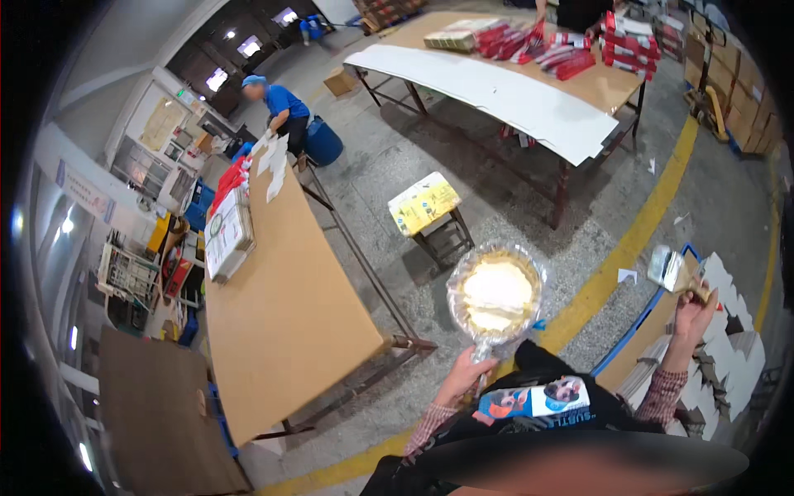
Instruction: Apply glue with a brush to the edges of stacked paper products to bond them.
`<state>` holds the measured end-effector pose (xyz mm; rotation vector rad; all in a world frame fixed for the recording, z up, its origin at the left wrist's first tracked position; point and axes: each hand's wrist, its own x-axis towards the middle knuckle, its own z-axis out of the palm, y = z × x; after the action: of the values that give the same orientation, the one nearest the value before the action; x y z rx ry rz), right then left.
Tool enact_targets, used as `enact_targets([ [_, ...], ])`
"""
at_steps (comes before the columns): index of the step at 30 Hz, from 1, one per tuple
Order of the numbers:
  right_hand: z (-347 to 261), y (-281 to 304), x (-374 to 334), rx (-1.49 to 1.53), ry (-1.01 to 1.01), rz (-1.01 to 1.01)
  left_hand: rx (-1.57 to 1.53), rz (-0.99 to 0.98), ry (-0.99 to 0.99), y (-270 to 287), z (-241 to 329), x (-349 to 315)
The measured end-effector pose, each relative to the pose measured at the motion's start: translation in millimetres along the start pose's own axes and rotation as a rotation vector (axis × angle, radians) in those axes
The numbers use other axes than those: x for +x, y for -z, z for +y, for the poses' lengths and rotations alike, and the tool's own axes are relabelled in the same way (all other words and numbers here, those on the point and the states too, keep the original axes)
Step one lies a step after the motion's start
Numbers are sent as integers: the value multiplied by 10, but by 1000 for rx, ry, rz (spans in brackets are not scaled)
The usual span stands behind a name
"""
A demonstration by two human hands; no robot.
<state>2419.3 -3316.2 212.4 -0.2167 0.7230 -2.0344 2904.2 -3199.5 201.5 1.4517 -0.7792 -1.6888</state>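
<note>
My left hand (464,378) grips the twisted neck of a clear plastic bag (496,296) that holds a round, pale yellow bundle, raised in front of my chest. My right hand (693,307) is lifted to the right and holds a small shiny plastic-wrapped packet (672,269). Both hands are up in the air, above the concrete floor and the yellow floor line (628,244). Plaid sleeves cover both my forearms.
A long brown table (285,314) runs along my left, with stacked papers and red packs at its far end. A stool (437,227) carries a yellow package. White flat pieces lie on a blue-edged pallet (728,347) at the right. A person in blue works at the back.
</note>
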Motion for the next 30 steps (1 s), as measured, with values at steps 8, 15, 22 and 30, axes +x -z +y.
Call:
enact_targets([
  [8, 946, -1118, 1278, -62, 74, -33, 82, -83, 94, 306, 1302, 1560],
  [15, 1596, -1453, 1988, -34, 100, 25, 293, -256, 2, 826, 2001, 3269],
  [22, 1698, -1612, 2396, -64, 256, 42, 371, -581, 69, 549, 3042, 4934],
  [30, 1904, -1344, 3114, -56, 326, 153, 472, -810, 81, -6, 3461, 6597],
])
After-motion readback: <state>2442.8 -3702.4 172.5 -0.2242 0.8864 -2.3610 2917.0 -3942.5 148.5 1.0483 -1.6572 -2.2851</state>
